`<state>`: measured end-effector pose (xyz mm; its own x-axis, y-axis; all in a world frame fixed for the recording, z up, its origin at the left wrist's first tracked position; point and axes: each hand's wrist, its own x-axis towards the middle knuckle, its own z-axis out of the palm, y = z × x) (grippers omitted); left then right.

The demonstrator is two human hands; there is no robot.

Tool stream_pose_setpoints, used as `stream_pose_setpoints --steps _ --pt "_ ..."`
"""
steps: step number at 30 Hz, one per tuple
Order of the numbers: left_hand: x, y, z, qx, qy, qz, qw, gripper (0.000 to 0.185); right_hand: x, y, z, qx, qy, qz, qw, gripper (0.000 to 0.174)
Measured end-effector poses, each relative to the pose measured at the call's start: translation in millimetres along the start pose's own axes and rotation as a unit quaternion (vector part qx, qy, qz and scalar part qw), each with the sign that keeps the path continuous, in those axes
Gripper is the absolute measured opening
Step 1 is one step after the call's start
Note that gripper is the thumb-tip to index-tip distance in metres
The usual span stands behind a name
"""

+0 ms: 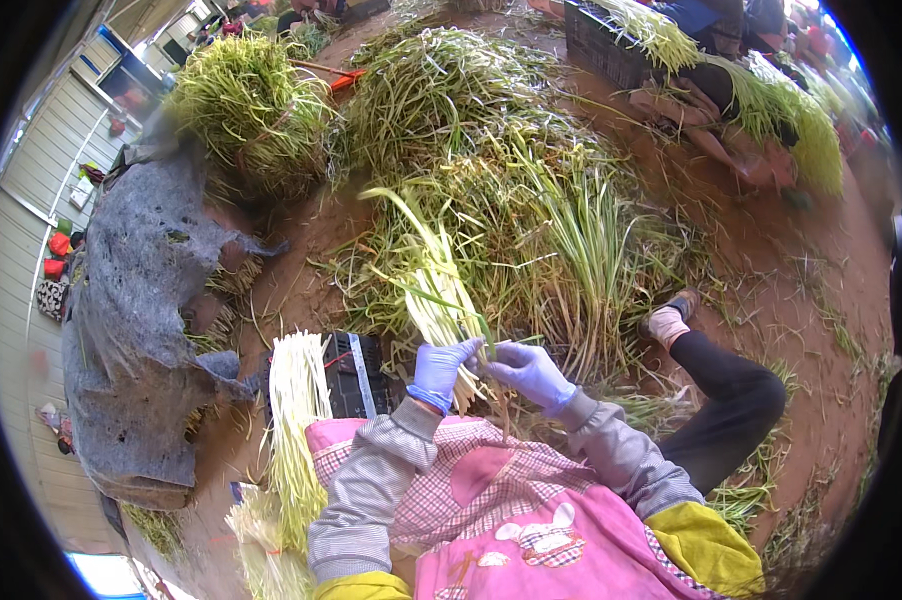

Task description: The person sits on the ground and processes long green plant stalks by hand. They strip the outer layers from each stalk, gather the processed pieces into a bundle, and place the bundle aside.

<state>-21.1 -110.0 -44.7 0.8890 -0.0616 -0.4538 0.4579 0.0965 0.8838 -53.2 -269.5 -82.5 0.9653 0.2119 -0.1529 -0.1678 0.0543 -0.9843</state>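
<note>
My left hand (441, 373), in a thin purple glove, is closed on the lower part of a bunch of pale yellow-green leafy stalks (440, 300), possibly garlic chives. The bunch points up and away from my lap. Close beside it my right hand (522, 373), gloved the same way, pinches a green leaf (487, 334) between thumb and fingers at the bunch's lower right side. Both hands are above the pink checked apron, with the fingertips almost meeting. Beyond them, untrimmed green stalks (590, 255) lean on a large heap of leaves.
Pale stalks (299, 397) lie across a black plastic crate (361, 371) at left. Grey fabric (132, 300) covers a pile farther left. A big green bundle (252, 105) stands behind. Another crate (605, 49) and several people are at the upper right.
</note>
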Motion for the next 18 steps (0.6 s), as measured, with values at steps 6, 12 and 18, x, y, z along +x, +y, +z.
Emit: stream_pose_setpoints --steps 6,12,18 --pt "-0.9 2.3 -13.2 -0.062 0.093 0.018 0.994 0.013 11.1 6.8 53.1 0.267 0.152 0.029 0.951 0.011" --pt "6.4 10.8 -28.2 -0.178 0.089 -0.011 0.98 0.013 26.2 -7.5 69.1 0.216 0.023 0.027 0.976 0.019" --pt "-0.3 18.6 -28.1 -0.146 0.133 0.04 0.979 0.009 26.5 -23.1 55.8 0.165 0.04 0.019 0.985 0.021"
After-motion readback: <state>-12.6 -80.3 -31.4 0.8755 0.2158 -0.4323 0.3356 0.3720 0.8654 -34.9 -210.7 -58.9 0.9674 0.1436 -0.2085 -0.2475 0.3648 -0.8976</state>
